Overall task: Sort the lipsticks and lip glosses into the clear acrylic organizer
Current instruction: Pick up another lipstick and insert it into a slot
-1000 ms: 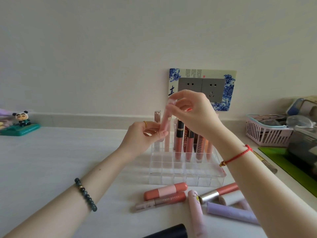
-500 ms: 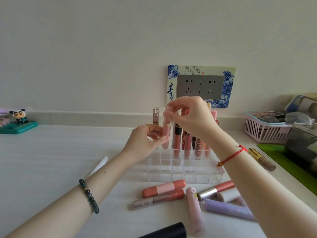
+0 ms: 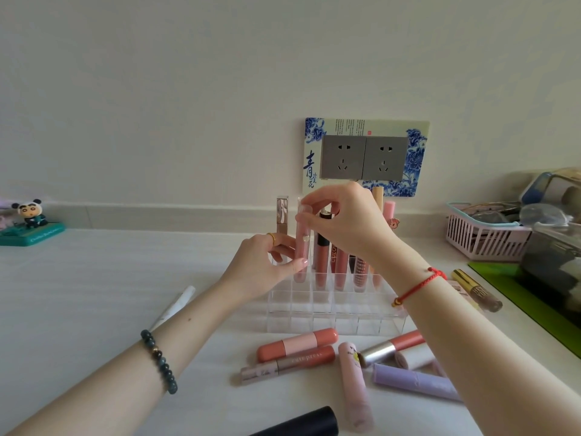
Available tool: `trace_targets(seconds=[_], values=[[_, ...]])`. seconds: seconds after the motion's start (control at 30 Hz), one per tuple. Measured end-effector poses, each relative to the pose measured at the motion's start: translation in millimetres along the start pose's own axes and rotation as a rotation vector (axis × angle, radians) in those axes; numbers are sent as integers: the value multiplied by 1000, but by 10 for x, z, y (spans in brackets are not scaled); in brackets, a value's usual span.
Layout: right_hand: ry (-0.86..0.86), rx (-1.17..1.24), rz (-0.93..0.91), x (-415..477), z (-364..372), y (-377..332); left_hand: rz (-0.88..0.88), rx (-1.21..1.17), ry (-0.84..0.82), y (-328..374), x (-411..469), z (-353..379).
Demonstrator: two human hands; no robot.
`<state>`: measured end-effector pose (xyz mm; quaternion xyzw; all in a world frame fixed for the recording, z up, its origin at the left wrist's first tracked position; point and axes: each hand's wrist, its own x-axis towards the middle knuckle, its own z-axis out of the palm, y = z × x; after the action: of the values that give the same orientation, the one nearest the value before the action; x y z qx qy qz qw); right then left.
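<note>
Pale pink lip gloss tube (image 3: 302, 243), translucent, slim, rounded clear cap on top, small white dot partway down its front. It stands upright in a back-row cell of the clear acrylic organizer (image 3: 336, 313), second cell from the left as far as I can tell (the clear walls make the grid hard to read). Right hand (image 3: 349, 221) pinches the cap from above with thumb and forefinger, closed on the tube. Left hand (image 3: 267, 265) is closed on the lower half, thumb tip pressed against the tube's side, gold ring on one finger. Both hands meet on the same tube.

Organizer sits on the white table (image 3: 94, 294), grid of square cells, front rows hold nothing. Back row: a brown-and-silver tube (image 3: 282, 215) at far left, then the pink one, then several rosy and brownish glosses (image 3: 336, 265) with dark caps, partly hidden behind the right hand.

Loose in front of the organizer, lying flat: a coral two-tone tube (image 3: 297, 343), a mauve tube with lettering (image 3: 287, 365) touching it, a light pink tube (image 3: 355, 385) pointing toward the camera, a silver-and-coral lipstick (image 3: 391, 347), a lilac tube (image 3: 415, 381). A gold-capped brown tube (image 3: 476, 291) lies right of the right wrist. Red cord on right wrist, dark bead bracelet on left.
</note>
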<state>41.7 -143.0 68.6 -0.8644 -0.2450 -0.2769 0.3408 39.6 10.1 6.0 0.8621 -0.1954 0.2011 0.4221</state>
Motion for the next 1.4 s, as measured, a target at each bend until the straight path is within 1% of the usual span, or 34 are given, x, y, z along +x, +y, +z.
trace_targets(seconds=[0.3, 1.1, 1.4], values=[[-28, -70, 1, -8, -6, -16, 5, -7, -43, -4, -4, -16], [-13, -75, -8, -5, -2, -13, -13, -16, -40, -42, 12, -10], [79, -60, -84, 37, -281, -59, -24, -49, 0, -11, 0, -25]])
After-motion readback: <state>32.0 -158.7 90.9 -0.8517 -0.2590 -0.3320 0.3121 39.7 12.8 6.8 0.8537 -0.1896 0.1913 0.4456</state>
